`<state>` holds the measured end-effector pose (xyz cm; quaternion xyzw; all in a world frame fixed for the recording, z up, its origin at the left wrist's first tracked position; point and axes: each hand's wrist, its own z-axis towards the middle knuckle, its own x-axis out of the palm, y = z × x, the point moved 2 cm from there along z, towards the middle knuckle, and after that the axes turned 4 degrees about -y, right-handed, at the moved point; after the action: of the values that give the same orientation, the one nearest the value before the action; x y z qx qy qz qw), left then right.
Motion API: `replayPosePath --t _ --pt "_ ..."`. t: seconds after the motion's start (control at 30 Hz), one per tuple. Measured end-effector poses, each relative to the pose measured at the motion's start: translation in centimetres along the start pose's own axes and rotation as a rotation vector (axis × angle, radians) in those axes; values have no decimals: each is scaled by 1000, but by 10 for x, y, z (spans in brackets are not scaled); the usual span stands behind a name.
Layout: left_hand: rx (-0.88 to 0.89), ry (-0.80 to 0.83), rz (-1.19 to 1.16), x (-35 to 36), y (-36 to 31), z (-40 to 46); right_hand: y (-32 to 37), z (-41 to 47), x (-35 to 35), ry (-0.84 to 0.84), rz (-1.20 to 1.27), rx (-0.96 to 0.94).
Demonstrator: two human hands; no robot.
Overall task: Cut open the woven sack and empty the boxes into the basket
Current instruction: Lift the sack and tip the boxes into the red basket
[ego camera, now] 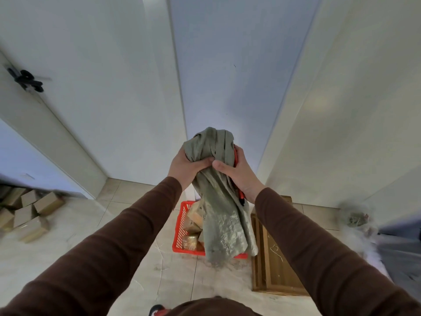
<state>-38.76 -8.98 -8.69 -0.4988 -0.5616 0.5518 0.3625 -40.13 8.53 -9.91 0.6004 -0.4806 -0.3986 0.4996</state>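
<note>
sack [218, 201]: olive woven, bunched at top, hanging limp; long axis near vertical, tilted slightly toward the right as it drops; lower end draped over the near right corner of the basket
basket [178, 236]: red plastic, on the floor directly below both hands; rim partly hidden by sack
boxes [192, 226]: several tan cartons inside basket, left of the hanging sack; looks mostly emptied, judging by the slack cloth
left hand [184, 166]: above basket, closed tight on the gathered sack top, thumb across the cloth
right hand [239, 172]: touching left hand, closed on the same bunch; also pinning a red-handled cutter [240, 197] against the sack, tip down
arms: both extended forward, raised, brown sleeves
key relation: sack mouth straight down from hands, over basket; neither hand nearer
loose cartons [29, 210]: on floor, well left of basket
wooden crate [273, 258]: just right of basket
</note>
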Motion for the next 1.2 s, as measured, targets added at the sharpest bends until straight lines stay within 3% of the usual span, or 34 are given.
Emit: replayPosePath --t 0.27,0.53,0.67,0.8,0.97,1.2 --pt "-104 -27 -104 -12 -5 11 -6 0 -3 56 -174 -108" --pt "-381 93 -198 -1 -6 -1 -11 -2 4 -22 -8 -118" --pt "-295 150 -60 6 -4 -11 -16 -1 3 -104 73 -66" --pt "-229 157 -169 -1 5 -12 -12 -2 2 -111 92 -28" --pt "19 245 -58 3 7 -14 -9 3 4 -175 159 62" --pt "125 295 50 4 26 -14 -3 0 7 -138 272 239"
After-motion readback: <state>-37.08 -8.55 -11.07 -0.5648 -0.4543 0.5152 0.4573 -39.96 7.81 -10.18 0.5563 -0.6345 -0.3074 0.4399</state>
